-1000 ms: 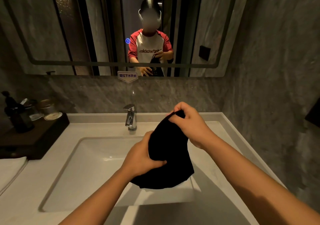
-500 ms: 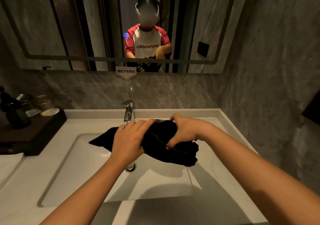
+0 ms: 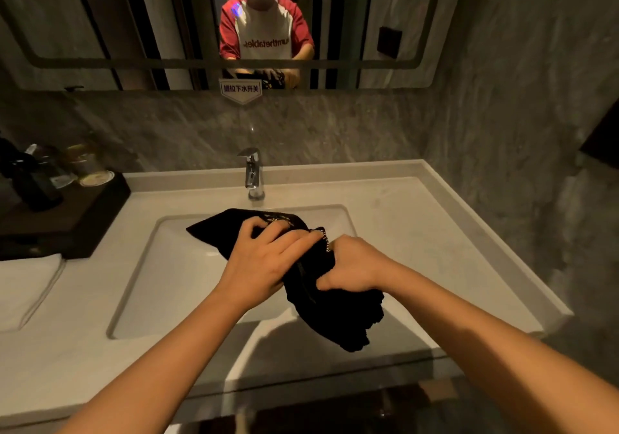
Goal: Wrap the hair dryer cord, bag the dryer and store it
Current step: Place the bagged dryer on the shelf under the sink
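Fingers (image 3: 294, 239) of both hands clamp the black bag (image 3: 335, 303), which has dropped from upright to lying low across the sink (image 3: 140, 266), left hand (image 3: 261, 266) flattening, right hand (image 3: 355, 266) gripping the mouth; dryer apparently bagged, storing remains.

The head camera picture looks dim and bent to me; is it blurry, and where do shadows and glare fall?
Head view: warm, dim light; the black cloth bag loses its folds to darkness; both forearms throw shadows on the white sink counter; a highlight glints on the chrome faucet; the wide lens bows the wall mirror's frame; the dark bottles at left are soft.
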